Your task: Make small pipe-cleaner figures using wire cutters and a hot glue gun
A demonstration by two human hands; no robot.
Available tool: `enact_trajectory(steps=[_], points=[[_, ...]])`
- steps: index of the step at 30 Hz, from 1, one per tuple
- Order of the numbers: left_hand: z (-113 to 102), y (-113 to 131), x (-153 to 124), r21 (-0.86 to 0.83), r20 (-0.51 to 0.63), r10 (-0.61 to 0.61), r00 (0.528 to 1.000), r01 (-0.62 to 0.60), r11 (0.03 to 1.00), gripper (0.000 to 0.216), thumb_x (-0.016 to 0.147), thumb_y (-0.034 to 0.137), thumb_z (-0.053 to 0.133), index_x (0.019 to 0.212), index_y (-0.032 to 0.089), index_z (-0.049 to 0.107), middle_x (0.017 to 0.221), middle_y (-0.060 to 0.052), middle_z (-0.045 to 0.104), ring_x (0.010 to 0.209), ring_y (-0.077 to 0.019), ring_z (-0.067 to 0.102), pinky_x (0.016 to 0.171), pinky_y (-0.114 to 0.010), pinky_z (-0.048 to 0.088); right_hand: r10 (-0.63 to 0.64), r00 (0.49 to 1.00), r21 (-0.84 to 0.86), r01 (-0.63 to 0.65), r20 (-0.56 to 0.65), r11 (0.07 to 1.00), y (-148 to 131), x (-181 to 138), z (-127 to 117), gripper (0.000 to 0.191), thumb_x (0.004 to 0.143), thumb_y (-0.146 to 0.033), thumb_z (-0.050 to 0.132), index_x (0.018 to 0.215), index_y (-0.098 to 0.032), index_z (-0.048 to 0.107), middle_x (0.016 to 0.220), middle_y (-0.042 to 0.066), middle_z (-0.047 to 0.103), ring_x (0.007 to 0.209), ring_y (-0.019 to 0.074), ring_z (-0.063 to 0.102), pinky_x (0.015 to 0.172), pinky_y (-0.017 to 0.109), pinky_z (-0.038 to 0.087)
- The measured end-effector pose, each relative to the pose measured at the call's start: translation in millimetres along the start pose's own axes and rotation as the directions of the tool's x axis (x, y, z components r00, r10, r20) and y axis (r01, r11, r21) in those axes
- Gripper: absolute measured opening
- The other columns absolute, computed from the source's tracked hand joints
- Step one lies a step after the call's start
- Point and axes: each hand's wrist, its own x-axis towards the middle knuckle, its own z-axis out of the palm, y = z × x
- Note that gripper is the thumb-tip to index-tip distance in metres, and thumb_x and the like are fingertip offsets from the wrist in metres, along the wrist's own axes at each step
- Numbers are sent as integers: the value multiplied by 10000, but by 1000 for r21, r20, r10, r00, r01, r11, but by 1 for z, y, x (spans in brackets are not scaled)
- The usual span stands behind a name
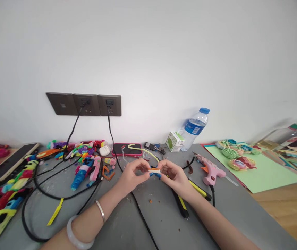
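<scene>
My left hand [133,177] and my right hand [176,180] meet above the middle of the grey table. Between their thumbs and fingertips they pinch the two ends of a short orange-and-white pipe cleaner piece [154,170], held level. Beneath my right hand lie pliers with yellow-and-black handles [200,190]; their jaws are hidden. A pale yellow pipe cleaner [144,150] curves behind the hands. To the left of my left hand rests a bent orange pipe cleaner [108,173].
A pink glue gun [212,172] lies at right, near green paper [263,173] bearing paper flowers. A water bottle [195,128] leans on the wall beside a small box [174,141]. Black cables [140,211] cross the table. Colourful fuzzy figures [82,170] and a phone [10,161] lie left.
</scene>
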Motion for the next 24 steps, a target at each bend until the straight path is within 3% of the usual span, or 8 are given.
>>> enact_trajectory(steps=[24], points=[[0,0,0,7,-10,-20,1000,20,1000,77,762,229,650,810,178,618,819,-21,637,776,-159,598,729,-265,482,7,1000,-26,-7,-12,1000,-2,0,1,231,876,-415,632,937,-202,567,837,33,588,737,158,540,674,266,440]])
